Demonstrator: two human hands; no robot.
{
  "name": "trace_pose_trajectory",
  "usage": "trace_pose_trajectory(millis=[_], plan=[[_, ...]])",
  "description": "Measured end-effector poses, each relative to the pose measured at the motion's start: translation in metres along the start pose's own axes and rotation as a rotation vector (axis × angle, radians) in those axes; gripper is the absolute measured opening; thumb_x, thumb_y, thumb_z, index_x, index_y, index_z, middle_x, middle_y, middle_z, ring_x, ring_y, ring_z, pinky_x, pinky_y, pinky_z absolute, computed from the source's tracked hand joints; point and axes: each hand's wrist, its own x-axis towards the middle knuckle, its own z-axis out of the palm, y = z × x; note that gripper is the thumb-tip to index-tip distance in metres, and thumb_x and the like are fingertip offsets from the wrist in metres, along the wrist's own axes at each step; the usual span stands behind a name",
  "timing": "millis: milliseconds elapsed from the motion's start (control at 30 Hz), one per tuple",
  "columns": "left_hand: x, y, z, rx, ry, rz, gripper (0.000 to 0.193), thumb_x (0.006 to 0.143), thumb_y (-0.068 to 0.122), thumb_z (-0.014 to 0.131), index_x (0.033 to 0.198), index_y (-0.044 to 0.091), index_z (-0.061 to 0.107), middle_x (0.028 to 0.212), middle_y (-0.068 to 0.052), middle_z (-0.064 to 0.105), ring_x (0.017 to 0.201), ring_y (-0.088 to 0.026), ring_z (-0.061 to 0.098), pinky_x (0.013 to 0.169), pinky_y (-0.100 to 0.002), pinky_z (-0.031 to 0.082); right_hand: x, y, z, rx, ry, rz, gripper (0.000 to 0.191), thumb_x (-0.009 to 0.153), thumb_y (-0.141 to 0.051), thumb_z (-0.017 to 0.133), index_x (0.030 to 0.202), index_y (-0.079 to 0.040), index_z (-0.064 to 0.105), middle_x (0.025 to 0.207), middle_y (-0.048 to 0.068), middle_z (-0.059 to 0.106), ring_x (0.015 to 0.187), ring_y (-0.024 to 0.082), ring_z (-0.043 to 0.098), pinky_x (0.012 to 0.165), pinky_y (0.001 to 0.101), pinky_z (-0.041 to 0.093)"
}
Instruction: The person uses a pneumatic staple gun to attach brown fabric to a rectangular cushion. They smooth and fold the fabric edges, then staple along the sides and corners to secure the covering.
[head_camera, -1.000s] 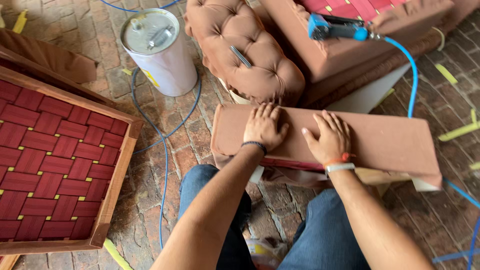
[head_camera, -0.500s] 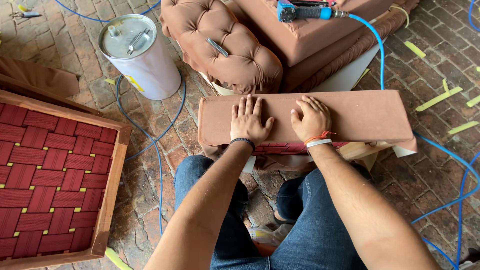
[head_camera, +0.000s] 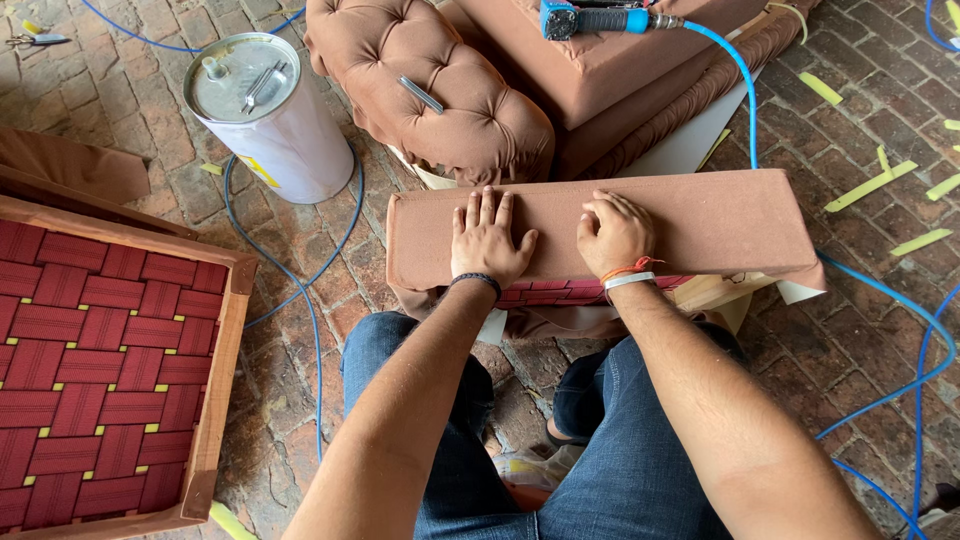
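Observation:
A long brown fabric-covered cushion (head_camera: 720, 220) lies across a wooden frame just beyond my knees. My left hand (head_camera: 487, 240) rests flat on its top, fingers spread and pointing away from me. My right hand (head_camera: 612, 234) lies next to it on the same cushion with the fingers curled under, pressing the fabric. Red webbing (head_camera: 560, 294) shows under the cushion's near edge, and loose brown fabric hangs down there. Neither hand holds a tool.
A white metal can (head_camera: 270, 115) stands at the far left on the brick floor. A tufted brown cushion (head_camera: 430, 90) and a larger upholstered piece (head_camera: 610, 70) with a blue pneumatic tool (head_camera: 595, 18) lie beyond. A wooden frame with red webbing (head_camera: 100, 360) sits at left. Blue hoses (head_camera: 880, 300) trail around.
The view has shifted, so the cushion sits more centred. My right hand went from flat to curled on the fabric. My left hand stays flat on the cushion.

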Motion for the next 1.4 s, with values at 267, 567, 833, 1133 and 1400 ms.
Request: trace_pose_trajectory(millis=[267,567,833,1133,1400], plan=[[0.004,0.001,0.0,0.019,-0.022,-0.007,0.084,0.096,0.067,0.031,0.162,0.018,0.017,0.17,-0.012,0.012,0.157,-0.027,0.009,0.126,-0.047,0.005,0.0,0.005,0.004,0.007,0.009,0.014,0.011,0.085,-0.012,0.073,0.095,-0.014,0.077,0.121,0.008,0.076,0.114,0.025,0.071,0.105,0.0406,0.051],[0.002,0.0,0.002,-0.011,0.023,-0.005,0.082,0.096,0.065,0.035,0.162,0.017,0.022,0.169,-0.013,0.016,0.157,-0.028,0.012,0.126,-0.048,0.006,-0.002,0.009,0.007,0.021,0.047,-0.014,0.01,0.086,-0.011,0.073,0.095,-0.011,0.077,0.118,0.009,0.077,0.111,0.026,0.072,0.101,0.04,0.053],[-0.002,0.0,0.002,-0.036,0.044,-0.008,0.082,0.095,0.063,0.039,0.161,0.017,0.025,0.168,-0.014,0.019,0.156,-0.029,0.014,0.127,-0.047,0.008,-0.005,0.012,0.009,0.038,0.049,-0.02,0.011,0.083,-0.009,0.072,0.093,-0.012,0.077,0.119,0.009,0.076,0.112,0.026,0.072,0.101,0.0392,0.054],[-0.003,0.002,0.003,-0.034,0.058,-0.007,0.08,0.095,0.062,0.039,0.16,0.017,0.026,0.168,-0.014,0.018,0.156,-0.029,0.014,0.126,-0.048,0.008,-0.006,0.013,0.01,0.026,0.046,-0.019,0.012,0.084,-0.009,0.071,0.094,-0.012,0.077,0.12,0.009,0.076,0.112,0.026,0.072,0.101,0.0399,0.053],[-0.005,0.001,0.004,-0.055,0.069,-0.001,0.08,0.095,0.061,0.041,0.16,0.016,0.028,0.168,-0.014,0.02,0.156,-0.03,0.015,0.126,-0.049,0.008,-0.007,0.012,0.008,0.02,0.058,-0.024,0.012,0.084,-0.009,0.07,0.094,-0.012,0.076,0.12,0.008,0.076,0.112,0.026,0.072,0.1,0.0395,0.053]])
